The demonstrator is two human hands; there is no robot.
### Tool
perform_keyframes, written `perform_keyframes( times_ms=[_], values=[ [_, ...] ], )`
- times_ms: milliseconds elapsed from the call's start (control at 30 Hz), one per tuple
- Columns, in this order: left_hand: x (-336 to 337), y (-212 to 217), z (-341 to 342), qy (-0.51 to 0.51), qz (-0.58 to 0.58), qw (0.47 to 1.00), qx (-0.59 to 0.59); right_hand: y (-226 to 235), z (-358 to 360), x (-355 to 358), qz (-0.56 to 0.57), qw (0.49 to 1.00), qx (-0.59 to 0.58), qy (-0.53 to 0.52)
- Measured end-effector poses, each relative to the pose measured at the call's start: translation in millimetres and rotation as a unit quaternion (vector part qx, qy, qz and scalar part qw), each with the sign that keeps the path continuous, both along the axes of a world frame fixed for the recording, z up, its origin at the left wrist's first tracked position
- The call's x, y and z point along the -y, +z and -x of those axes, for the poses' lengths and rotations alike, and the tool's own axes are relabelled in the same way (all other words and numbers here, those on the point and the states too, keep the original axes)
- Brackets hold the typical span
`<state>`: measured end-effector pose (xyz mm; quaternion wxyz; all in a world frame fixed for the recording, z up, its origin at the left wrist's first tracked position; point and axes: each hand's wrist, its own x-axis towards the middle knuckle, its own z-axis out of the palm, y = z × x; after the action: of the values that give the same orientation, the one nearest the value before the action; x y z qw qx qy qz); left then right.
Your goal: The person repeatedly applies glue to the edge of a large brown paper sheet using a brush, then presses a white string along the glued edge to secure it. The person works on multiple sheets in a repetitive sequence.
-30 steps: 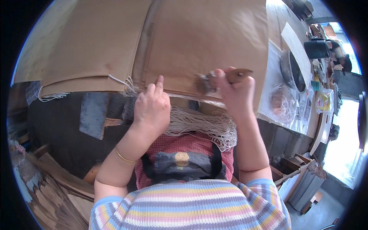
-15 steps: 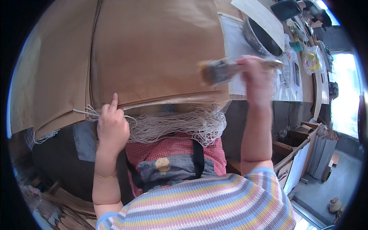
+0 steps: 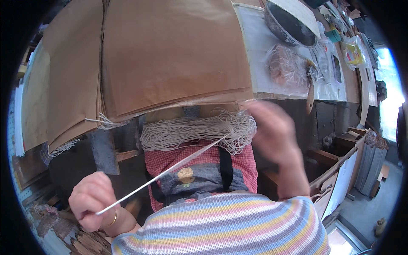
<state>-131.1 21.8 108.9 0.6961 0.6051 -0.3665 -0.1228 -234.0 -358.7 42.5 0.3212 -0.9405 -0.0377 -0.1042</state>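
My left hand (image 3: 91, 197) is low at the left, closed in a pinch on the end of a white cord (image 3: 178, 163). The cord runs taut up to the right end of a bundle of white cords (image 3: 182, 131) lying across my lap. At that end of the bundle is my right hand (image 3: 272, 125), smeared by motion, its fingers not readable. Directly beyond the bundle lies a stack of brown paper sheets (image 3: 174, 51). A brush (image 3: 311, 85) with a wooden handle rests at the right, the handle jutting past the table's front edge.
A dark round basin (image 3: 289, 29) stands at the far right, partly under a pale board (image 3: 297, 15). Beside the brush is a plastic-wrapped pinkish block (image 3: 287, 68). Another brown paper stack (image 3: 74, 72) with cord ends showing lies left. Below right stands an open wooden compartment (image 3: 325, 159).
My right hand has put the brush down at the right and come to the cord bundle. My left hand has left the paper and drawn a cord down to the left.
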Motion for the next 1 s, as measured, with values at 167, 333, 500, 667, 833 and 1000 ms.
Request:
perform_keyframes(
  times_ms=[167, 333, 500, 667, 833, 1000],
  values=[
    [-39, 8, 0, 0.182, 0.016, 0.983, -0.023, -35, 9, -71, -0.267, 0.927, -0.139, 0.224],
    [-1, -47, 3, 0.177, -0.607, 0.741, 0.226, -22, 9, -51, -0.183, 0.963, -0.104, 0.165],
    [88, -105, 44, -0.079, -0.297, 0.942, 0.137, -21, -14, -86, -0.223, 0.936, -0.111, 0.249],
    [27, -64, 11, -0.007, -0.369, 0.929, -0.025, -5, 2, -7, -0.254, 0.934, -0.208, 0.144],
    [27, -22, -38, 0.135, -0.362, 0.900, 0.203, 37, -19, 33, -0.180, 0.980, -0.081, 0.022],
    [41, -88, -100, 0.182, -0.339, 0.916, 0.109, -26, -85, 55, -0.206, 0.967, -0.133, -0.067]
  ],
)
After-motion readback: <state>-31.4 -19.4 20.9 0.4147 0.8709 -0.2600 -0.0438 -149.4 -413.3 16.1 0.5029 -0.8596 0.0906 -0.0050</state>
